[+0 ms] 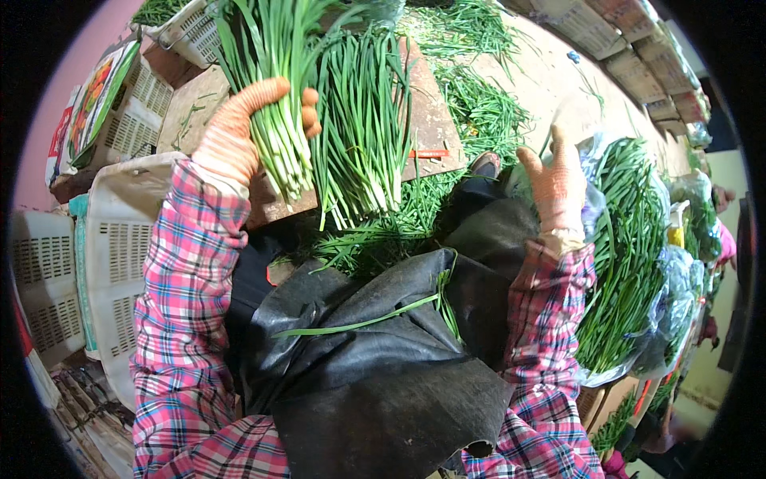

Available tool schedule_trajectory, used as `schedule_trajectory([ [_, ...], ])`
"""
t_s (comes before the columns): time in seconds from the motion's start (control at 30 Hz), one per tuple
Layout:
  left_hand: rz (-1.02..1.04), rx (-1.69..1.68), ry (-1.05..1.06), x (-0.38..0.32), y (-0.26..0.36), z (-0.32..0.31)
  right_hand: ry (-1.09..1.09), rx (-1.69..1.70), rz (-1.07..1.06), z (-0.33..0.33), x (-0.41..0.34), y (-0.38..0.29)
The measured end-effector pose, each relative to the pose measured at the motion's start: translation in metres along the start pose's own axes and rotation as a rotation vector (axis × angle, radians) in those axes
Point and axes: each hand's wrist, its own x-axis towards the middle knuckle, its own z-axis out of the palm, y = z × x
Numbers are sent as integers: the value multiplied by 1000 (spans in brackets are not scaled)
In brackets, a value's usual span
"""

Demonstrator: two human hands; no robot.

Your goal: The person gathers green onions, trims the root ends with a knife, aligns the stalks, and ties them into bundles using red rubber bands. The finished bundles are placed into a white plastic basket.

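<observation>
My left hand (257,123), in an orange-coated glove, is closed around a bunch of garlic chives (284,138), pale cut ends pointing down towards me. Beside it, another pile of garlic chives (365,120) lies on a wooden board (434,108), its white ends over the near edge. A red strip (429,153) rests on the board to the right of that pile. My right hand (553,173), gloved alike, is held up on the right with fingers apart and nothing seen in it. Close by, a clear plastic bag holds many green chives (625,257).
White plastic crates (122,239) stand at the left. Loose green leaves (485,114) cover the floor beyond the board. A black apron (383,359) covers my lap, with a few leaves on it. Stacked cartons (634,66) stand at the upper right. Parts of other people show at the far right.
</observation>
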Motion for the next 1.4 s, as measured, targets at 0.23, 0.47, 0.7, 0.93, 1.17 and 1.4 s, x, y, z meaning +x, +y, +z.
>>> schedule_trajectory([
  [0.23, -101, -174, 214, -5, -44, -9, -518, 630, -398, 41, 12, -136],
  [0.47, -125, -138, 139, -2, -46, -23, -687, 496, -275, 80, 28, -160],
  [0.7, -223, 199, 116, 25, -82, -1, -334, 778, 196, 91, 39, -30],
  [0.93, -35, 396, 277, 37, -100, 11, -420, 764, 183, 73, 2, -57],
  [1.17, -76, 207, 97, 25, -82, 10, -434, 923, -143, 71, 4, -122],
  [1.4, -95, 53, 91, 19, -83, -22, -483, 909, -696, 112, 20, -170],
])
